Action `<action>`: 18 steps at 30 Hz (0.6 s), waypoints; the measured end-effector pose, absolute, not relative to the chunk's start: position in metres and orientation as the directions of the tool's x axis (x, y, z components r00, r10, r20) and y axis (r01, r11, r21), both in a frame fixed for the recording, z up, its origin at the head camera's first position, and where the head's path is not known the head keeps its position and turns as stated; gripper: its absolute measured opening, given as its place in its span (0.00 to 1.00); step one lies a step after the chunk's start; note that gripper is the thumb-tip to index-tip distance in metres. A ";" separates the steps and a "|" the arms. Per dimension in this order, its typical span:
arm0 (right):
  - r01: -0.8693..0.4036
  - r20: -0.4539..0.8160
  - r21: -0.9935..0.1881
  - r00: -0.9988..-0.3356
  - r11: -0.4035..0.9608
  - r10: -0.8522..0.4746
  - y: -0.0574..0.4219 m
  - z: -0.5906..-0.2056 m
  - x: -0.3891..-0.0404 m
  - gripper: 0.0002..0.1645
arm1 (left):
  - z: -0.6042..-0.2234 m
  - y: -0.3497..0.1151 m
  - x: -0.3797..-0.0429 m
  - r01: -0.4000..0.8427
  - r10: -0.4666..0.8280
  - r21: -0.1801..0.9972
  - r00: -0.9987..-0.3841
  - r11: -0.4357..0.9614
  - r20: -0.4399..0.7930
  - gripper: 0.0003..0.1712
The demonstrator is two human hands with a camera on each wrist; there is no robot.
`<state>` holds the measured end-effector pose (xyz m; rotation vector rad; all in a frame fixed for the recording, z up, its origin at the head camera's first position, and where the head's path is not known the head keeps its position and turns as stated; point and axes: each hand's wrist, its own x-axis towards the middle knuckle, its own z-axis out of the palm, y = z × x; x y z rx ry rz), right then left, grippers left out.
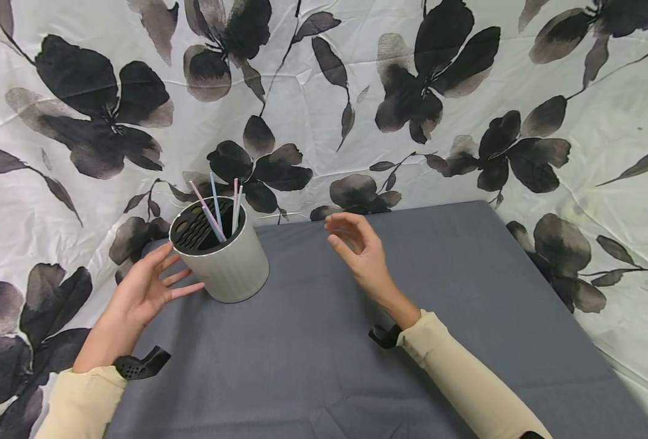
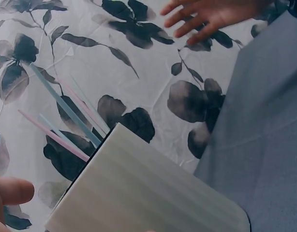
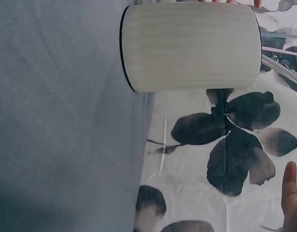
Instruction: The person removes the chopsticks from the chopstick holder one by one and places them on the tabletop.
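A white ribbed cylindrical holder with a black slotted top stands upright at the back left of the grey-covered table. Several thin pastel straws, pink, blue and whitish, lean out of its top. My left hand is at the holder's left side, fingers spread and fingertips right at its wall. To the right of the holder, my right hand hovers over the table with loosely bent fingers and holds nothing. The left wrist view shows the holder tilted across the frame; the right wrist view shows its smooth side.
Grey cloth covers the table. Behind it and along both sides hangs a white sheet with dark flowers, meeting the table's back edge close behind the holder. Black wrist mounts sit on both forearms.
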<state>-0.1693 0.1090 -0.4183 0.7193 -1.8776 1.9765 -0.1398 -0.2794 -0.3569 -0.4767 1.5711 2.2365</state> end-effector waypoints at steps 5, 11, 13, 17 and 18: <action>-0.540 0.558 -0.826 -0.823 -0.159 -0.103 0.089 -0.414 -0.184 0.23 | -0.355 -0.282 -0.148 -0.501 0.091 0.793 -0.860 -0.347 -0.503 0.51; -0.514 0.541 -0.836 -0.830 -0.192 -0.136 0.063 -0.410 -0.197 0.23 | -0.357 -0.278 -0.157 -0.527 0.060 0.780 -0.839 -0.338 -0.541 0.51; -0.498 0.530 -0.842 -0.835 -0.207 -0.145 0.053 -0.409 -0.201 0.23 | -0.358 -0.278 -0.158 -0.525 0.058 0.781 -0.840 -0.340 -0.540 0.51; -0.465 0.505 -0.854 -0.848 -0.233 -0.159 0.028 -0.408 -0.207 0.24 | -0.358 -0.280 -0.156 -0.511 0.050 0.782 -0.847 -0.358 -0.530 0.51; -0.457 0.501 -0.855 -0.851 -0.245 -0.159 0.023 -0.408 -0.209 0.24 | -0.358 -0.280 -0.155 -0.507 0.049 0.782 -0.848 -0.362 -0.528 0.51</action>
